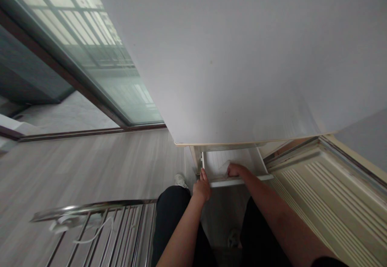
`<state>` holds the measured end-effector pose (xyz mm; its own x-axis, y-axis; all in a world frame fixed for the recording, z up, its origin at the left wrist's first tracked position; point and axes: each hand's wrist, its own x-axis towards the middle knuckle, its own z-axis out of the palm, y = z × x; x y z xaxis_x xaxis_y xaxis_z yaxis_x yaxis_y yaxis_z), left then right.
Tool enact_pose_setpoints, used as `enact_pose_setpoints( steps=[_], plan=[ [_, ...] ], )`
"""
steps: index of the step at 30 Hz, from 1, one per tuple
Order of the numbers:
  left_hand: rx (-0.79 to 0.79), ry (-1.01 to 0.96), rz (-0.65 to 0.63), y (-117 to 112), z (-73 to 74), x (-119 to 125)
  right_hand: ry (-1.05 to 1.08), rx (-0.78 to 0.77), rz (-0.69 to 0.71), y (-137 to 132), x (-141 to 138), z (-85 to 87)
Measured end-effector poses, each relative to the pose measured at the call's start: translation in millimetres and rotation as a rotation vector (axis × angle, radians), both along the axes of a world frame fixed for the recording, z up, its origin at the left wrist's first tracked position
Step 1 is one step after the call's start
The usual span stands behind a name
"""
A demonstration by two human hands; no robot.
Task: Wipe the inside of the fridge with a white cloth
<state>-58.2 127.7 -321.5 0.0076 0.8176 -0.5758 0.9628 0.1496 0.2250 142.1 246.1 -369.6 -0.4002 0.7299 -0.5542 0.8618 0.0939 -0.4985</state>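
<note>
A white drawer (266, 177) is pulled out from under the tabletop. My right hand (234, 170) reaches into it, fingers closed on a crumpled white tissue or thin cloth (224, 169) that touches the drawer's bottom. Which of the two it is, I cannot make out. At the drawer's front left corner, my left hand (202, 186) grips the edge, two fingers lying along the side and the thumb hidden.
The wide white tabletop (226, 65) overhangs the drawer. A cream ribbed panel (335, 186) stands on the right. Lower left is a metal rack (111, 226) with a white cable (93, 236). Glass sliding doors (99, 57) border the wooden floor (121, 166).
</note>
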Motion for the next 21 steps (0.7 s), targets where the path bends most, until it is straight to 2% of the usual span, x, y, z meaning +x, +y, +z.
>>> enact_pose_setpoints(
  steps=[4, 7, 9, 11, 14, 18, 21],
  plan=[
    [-0.013, -0.055, 0.019, -0.1, 2.6, -3.3, 0.112, -0.073, 0.107, -8.1, -67.2, -6.6],
    [-0.018, -0.098, 0.016, -1.0, 8.0, -9.3, 0.15, -0.021, 0.133, -17.2, -88.2, 1.0],
    [0.013, -0.127, 0.023, -2.5, 13.3, -15.2, 0.15, 0.07, 0.106, -27.8, -82.8, 13.6],
    [0.11, -0.18, 0.058, -4.3, 19.1, -21.6, 0.164, 0.219, 0.049, -45.9, -66.2, 27.6],
    [0.275, -0.35, 0.034, -7.1, 27.3, -27.2, 0.24, 0.457, -0.06, -89.7, -35.4, 39.0],
    [0.319, -0.598, -0.18, -14.2, 35.8, -16.0, 0.463, 0.592, -0.357, -160.8, -12.0, 26.3],
    [0.338, -0.609, -0.192, -23.2, 42.0, 0.1, 0.53, 0.568, -0.559, -194.5, -12.7, 12.3]
  ],
)
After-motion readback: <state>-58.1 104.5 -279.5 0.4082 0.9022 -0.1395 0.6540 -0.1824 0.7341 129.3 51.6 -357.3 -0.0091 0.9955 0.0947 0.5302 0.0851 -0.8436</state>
